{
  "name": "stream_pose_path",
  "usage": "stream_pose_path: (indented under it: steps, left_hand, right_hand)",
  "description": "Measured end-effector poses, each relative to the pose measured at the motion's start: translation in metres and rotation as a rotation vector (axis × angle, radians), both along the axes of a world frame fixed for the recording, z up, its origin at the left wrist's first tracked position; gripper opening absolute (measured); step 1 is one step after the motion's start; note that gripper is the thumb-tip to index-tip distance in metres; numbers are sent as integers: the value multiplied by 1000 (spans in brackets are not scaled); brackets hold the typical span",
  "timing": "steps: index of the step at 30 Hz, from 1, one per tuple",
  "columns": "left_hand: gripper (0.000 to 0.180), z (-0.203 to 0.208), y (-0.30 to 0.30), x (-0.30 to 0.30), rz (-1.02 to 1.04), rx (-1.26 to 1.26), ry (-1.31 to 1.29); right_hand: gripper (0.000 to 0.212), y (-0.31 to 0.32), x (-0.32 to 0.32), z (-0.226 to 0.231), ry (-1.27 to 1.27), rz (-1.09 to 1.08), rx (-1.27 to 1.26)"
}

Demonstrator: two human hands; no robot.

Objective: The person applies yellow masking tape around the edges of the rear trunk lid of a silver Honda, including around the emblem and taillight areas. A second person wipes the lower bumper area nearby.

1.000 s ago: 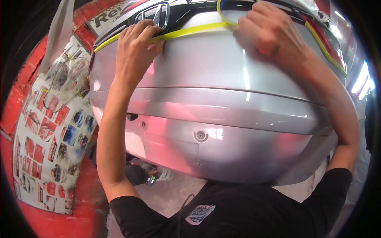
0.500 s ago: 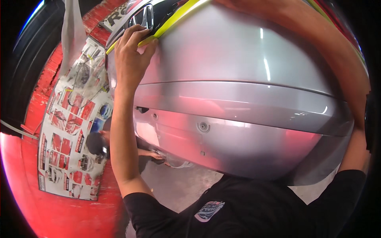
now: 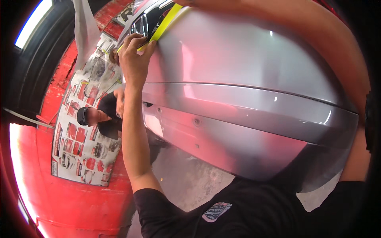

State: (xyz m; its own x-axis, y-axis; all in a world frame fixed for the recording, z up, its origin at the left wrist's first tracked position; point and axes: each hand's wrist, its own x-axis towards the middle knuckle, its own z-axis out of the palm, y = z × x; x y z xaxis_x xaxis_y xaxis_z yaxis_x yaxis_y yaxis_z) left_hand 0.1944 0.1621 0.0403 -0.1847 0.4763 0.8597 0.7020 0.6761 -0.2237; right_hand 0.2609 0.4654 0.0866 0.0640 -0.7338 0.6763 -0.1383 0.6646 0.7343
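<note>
In front of me is a large silver car body panel [image 3: 238,51], with a crease running across it. A bright yellow strip of masking tape [image 3: 166,22] follows its upper left edge, beside a chrome emblem [image 3: 139,25] on glossy black trim. My left hand [image 3: 135,57] is closed at the lower stretch of this tape, thumb and fingers pinching around it just below the emblem. My right arm curves up the right side and over the top of the panel. Only a blurred part of my right hand [image 3: 188,3] shows at the upper edge, near the tape's upper end; its fingers are mostly hidden.
Behind the panel's left end, another person [image 3: 107,115] in a dark cap and shirt has a hand raised near my left forearm. A poster of car pictures [image 3: 85,158] hangs on the red wall [image 3: 31,178]. Pale sheeting [image 3: 85,31] dangles at upper left; grey floor [image 3: 186,178] lies below.
My view has shifted, with the panel tilting slightly. My left hand stays at the tape, while my right hand has come leftward along it. The other person has risen into fuller view.
</note>
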Motion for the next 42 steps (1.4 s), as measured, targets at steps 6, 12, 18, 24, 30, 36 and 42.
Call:
stream_pose_path:
  steps: [6, 12, 18, 24, 30, 36, 42]
  left_hand:
    - [25, -3, 1, 2, 29, 2, -47]
    - [27, 4, 7, 11, 160, -65, -82]
    - [26, 3, 7, 6, 97, -62, -11]
    - [27, -5, 5, 1, 67, 11, -16]
    - [27, -7, -4, -2, 27, 50, -81]
    - [27, -16, -8, 4, 94, 48, -45]
    - [27, -6, 8, -2, 39, 66, -31]
  right_hand:
    - [13, 1, 1, 4, -98, -50, -34]
    - [14, 3, 16, -1, -130, -53, -17]
    - [14, 0, 40, -14, -164, -46, 60]
    - [15, -6, 52, -16, -184, -21, 102]
    - [16, -4, 63, -23, -207, -13, 149]
    - [16, -16, 38, -25, -267, -76, 97]
    - [15, -6, 19, 5, -113, -225, 19]
